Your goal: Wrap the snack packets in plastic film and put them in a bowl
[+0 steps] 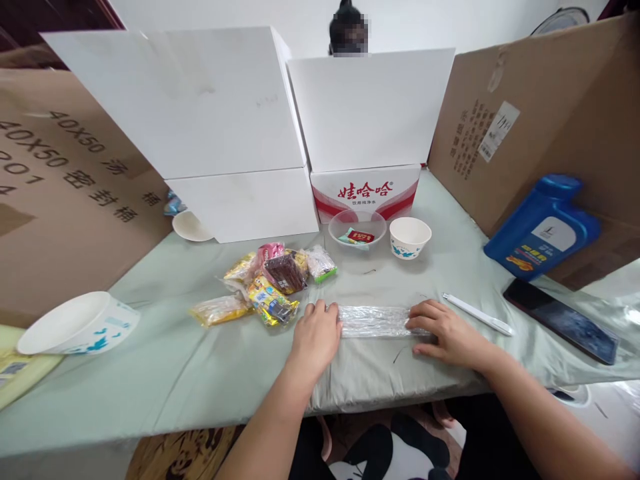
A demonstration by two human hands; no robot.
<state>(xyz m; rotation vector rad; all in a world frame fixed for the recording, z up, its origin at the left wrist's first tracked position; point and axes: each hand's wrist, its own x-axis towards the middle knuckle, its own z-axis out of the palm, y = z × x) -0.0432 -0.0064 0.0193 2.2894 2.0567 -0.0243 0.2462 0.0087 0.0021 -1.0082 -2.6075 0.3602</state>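
A long, crinkled strip of clear plastic wrap [374, 321] lies flattened near the table's front edge. Over its left end rests my left hand [317, 333], palm down, with bent fingers pressing on the plastic. My right hand [447, 335] lies on the other end; its fingers reach across the strip and its thumb is apart on the cloth. Neither hand is wrapped round anything. A pile of packaged snacks [285, 272] sits beyond and left of my left hand. Just past my right hand lies a white pen [477, 313].
Behind the strip stand a clear plastic bowl [357, 233] with packets inside and a white paper bowl [410, 237]. White boxes [370, 110] rise at the back. A blue bottle [543, 227] and phone [563, 320] are right; another paper bowl [80, 325] is left. A person's head shows behind.
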